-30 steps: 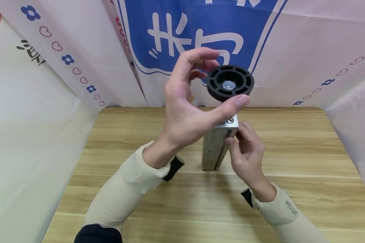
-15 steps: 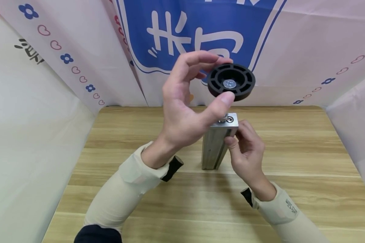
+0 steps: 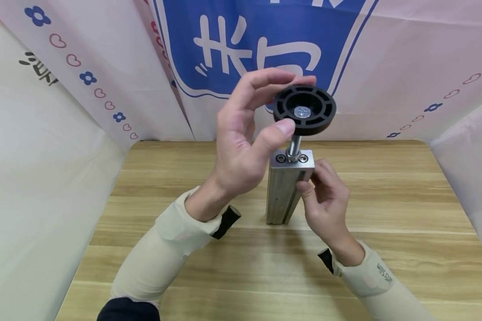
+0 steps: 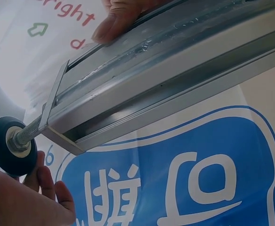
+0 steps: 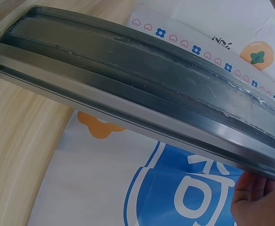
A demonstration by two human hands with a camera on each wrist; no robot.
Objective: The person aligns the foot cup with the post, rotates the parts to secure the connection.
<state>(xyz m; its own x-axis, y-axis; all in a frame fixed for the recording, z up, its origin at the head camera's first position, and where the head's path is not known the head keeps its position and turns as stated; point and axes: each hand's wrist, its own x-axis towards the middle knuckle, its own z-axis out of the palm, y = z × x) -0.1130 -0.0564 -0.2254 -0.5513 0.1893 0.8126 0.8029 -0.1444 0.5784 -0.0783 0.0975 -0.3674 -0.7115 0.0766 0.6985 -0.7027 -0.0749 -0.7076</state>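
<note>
A leveling foot (image 3: 322, 119) with a round black ribbed base sits on top of an upright aluminium profile (image 3: 280, 196), its base facing up. Its threaded stem (image 3: 295, 146) enters the profile's metal end plate (image 3: 293, 164) through a nut, between two screws. My left hand (image 3: 243, 142) holds the base by its rim, thumb at the near left and fingers at the far side. The left wrist view shows the stem's thread (image 4: 30, 130) between base and plate. Lower down, my right hand (image 3: 330, 205) pinches the profile's right edge near the top.
The profile stands on a wooden table (image 3: 385, 214). Behind it hangs a white cloth (image 3: 385, 58) with a blue printed sign (image 3: 273, 26). White cloth also lines the left side (image 3: 36, 178) and the right side (image 3: 470, 165).
My left thumb has slid leftward along the near rim, and the fingers have moved right along the far rim. The stem and nut now show. The right hand has not moved.
</note>
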